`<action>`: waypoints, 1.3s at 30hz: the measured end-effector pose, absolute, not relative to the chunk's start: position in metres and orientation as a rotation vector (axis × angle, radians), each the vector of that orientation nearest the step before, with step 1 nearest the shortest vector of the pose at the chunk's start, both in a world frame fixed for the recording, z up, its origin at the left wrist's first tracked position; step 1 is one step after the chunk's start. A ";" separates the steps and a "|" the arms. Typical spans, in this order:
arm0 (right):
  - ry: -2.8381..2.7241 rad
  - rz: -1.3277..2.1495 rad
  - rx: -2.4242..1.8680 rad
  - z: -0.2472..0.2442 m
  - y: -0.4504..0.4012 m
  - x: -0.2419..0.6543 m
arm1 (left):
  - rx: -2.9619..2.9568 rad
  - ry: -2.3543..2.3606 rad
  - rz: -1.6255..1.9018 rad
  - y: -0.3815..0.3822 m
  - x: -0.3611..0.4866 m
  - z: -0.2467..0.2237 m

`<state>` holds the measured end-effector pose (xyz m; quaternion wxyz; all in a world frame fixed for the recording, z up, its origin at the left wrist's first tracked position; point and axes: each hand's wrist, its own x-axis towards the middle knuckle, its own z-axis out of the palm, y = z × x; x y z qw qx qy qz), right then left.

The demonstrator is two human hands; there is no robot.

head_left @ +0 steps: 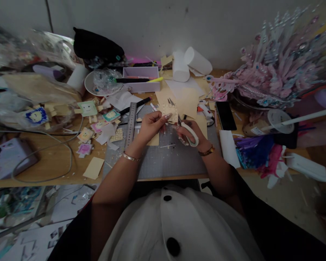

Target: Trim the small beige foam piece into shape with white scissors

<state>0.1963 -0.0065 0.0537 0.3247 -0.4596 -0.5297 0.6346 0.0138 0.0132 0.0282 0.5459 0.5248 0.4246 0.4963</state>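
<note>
Between the thumb and fingers of my left hand [154,125] is a small cream card piece [170,111] with rounded marks along its edge. My right hand [190,132] grips a pair of white-handled scissors [193,135], its fingers in the loops. The scissor blades point up and away, close to the right side of the card piece; whether they touch it I cannot tell. Both hands are above a grey cutting mat [163,163], where a thin white stick [167,146] and small scraps lie. Larger cream sheets [186,99] lie just beyond the hands.
A metal ruler [130,125] and a black marker [136,106] lie left of my hands, near several small painted square figures [87,108]. A lilac box [141,87] stands behind. To the right are a phone [226,115], a lidded drink cup [278,123] and pink, silvery ornaments [274,72].
</note>
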 end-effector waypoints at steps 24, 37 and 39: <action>-1.387 1.522 -1.213 0.043 -0.014 0.185 | 1.287 1.034 1.186 0.011 0.022 0.022; -1.409 1.502 -1.224 0.049 -0.012 0.188 | 1.217 0.988 1.235 0.014 0.017 0.025; -1.409 1.501 -1.227 0.049 -0.011 0.189 | 1.206 0.981 1.255 0.015 0.016 0.024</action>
